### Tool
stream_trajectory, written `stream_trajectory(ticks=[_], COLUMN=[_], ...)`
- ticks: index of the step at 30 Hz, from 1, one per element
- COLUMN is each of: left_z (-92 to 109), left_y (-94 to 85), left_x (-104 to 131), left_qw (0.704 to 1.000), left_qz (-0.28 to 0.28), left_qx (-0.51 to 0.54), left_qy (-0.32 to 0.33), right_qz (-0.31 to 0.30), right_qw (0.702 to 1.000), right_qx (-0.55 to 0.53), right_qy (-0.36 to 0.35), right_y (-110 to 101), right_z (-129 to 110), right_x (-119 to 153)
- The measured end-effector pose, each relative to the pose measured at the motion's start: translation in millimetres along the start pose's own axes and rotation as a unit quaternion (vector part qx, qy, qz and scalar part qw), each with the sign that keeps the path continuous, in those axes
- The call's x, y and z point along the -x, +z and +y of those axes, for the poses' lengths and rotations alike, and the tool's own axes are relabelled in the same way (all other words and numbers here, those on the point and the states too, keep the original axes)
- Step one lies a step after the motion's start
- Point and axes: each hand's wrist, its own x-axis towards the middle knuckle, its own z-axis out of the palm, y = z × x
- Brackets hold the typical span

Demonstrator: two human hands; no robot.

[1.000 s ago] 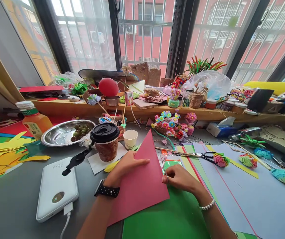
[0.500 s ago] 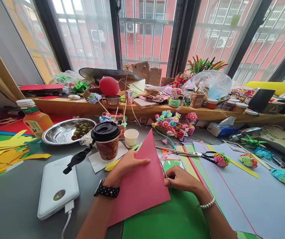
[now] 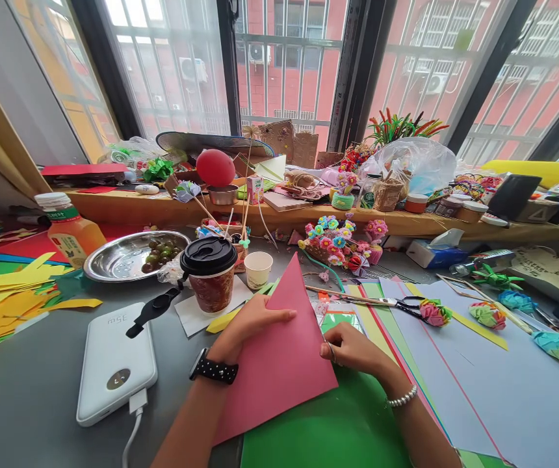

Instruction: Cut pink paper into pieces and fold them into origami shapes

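Note:
A pink sheet of paper point(image 3: 279, 377), folded to a pointed top, is held up at a slant in front of me. My left hand point(image 3: 253, 322) grips its left side, thumb lying across the front and fingers hidden behind. At the paper's right edge, my right hand point(image 3: 355, 350) is closed around small scissors point(image 3: 332, 353); part of a metal handle shows, and the blades lie along the edge, mostly hidden. Beneath both hands lies a green sheet point(image 3: 328, 432) on the grey table.
On the left are a white power bank point(image 3: 116, 364) with a cable, a lidded coffee cup point(image 3: 208, 273), a steel plate point(image 3: 108, 260) with grapes, and a juice bottle point(image 3: 72, 231). Black-handled scissors point(image 3: 409, 307), paper flowers point(image 3: 487, 315) and pale sheets point(image 3: 455, 390) lie to the right.
The paper's lower right corner has shifted slightly right and down. My right hand has moved a little up and left along its edge; both grips stay the same.

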Motion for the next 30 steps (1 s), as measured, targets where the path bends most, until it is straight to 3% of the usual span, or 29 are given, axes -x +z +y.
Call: stream_trajectory(ticks=[30], left_z=[-5.7], left_y=[-1.5], left_x=[-5.5], left_qw=[1.000], left_qz=[0.004], left_qx=[0.018], left_qy=[0.005], right_qz=[-0.007], right_qw=[0.998], right_qx=[-0.068], right_qy=[0.005], right_y=[2.1], right_z=[6.9], right_x=[-7.5])
